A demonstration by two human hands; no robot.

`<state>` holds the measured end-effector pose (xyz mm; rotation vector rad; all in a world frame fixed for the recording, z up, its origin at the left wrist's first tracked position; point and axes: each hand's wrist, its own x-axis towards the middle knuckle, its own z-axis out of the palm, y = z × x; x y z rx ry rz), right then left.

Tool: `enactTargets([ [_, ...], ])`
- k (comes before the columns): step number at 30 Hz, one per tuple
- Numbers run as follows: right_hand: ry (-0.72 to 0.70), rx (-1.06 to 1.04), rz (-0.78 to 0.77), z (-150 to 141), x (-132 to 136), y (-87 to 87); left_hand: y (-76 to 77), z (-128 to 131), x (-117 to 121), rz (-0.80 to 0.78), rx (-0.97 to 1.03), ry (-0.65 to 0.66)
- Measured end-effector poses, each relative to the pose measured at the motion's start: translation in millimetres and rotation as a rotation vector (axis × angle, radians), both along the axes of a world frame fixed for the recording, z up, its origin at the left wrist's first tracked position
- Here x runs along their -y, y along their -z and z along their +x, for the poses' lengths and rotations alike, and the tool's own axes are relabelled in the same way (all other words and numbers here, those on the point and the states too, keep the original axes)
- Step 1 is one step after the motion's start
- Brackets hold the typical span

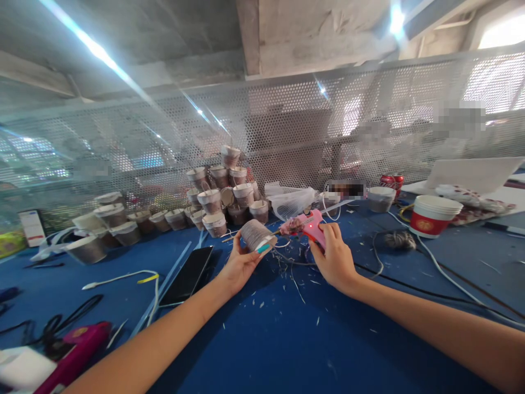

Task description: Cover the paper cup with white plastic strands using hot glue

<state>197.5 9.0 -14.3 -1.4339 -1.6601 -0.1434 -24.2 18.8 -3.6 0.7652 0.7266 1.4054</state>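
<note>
Twine-wrapped cup (257, 236) is lying on its side in the left hand (238, 265), which is grasping it from below above the blue table (262, 339), rim turned toward the right. The right hand (334, 257) is closing around the grip of a pink glue gun (308, 224), whose nozzle is pointing left and nearly meeting the cup's side; whether they are touching cannot be told. Both hands are hovering just above the tabletop, near each other. Behind them a pile of wrapped cups (223, 194) is standing against the perforated metal screen (287, 126), with a further row of cups (123, 224) extending to the left. A black phone (187, 276) is lying beside the left forearm. A stack of red paper cups (433, 216) is sitting well apart on the right, and a second, darker pink glue gun (74, 353) is resting at the lower left edge. Loose fibre scraps are littering the cloth beneath the hands.
</note>
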Motion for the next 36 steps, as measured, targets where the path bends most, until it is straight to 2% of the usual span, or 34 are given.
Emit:
enactTargets([
  [11,-0.059,0.057,0.052,0,1,2.1,0.4,1,0,0.007,-0.094,-0.018],
  [22,0.063,0.061,-0.088,3,0,-5.8,-2.5,1,2,-0.003,0.025,-0.043],
  [28,0.103,0.065,-0.154,3,-11,4.7,0.0,-2,3,0.005,-0.088,-0.012],
  [30,0.104,0.048,-0.103,5,-17,10.1,0.8,-2,4,0.014,-0.141,0.006],
  [33,0.060,-0.017,0.088,6,-20,11.8,-0.6,-1,6,0.028,-0.198,0.018],
  [36,-0.170,-0.068,0.243,3,-8,5.0,-3.8,3,9,0.035,-0.180,0.005],
])
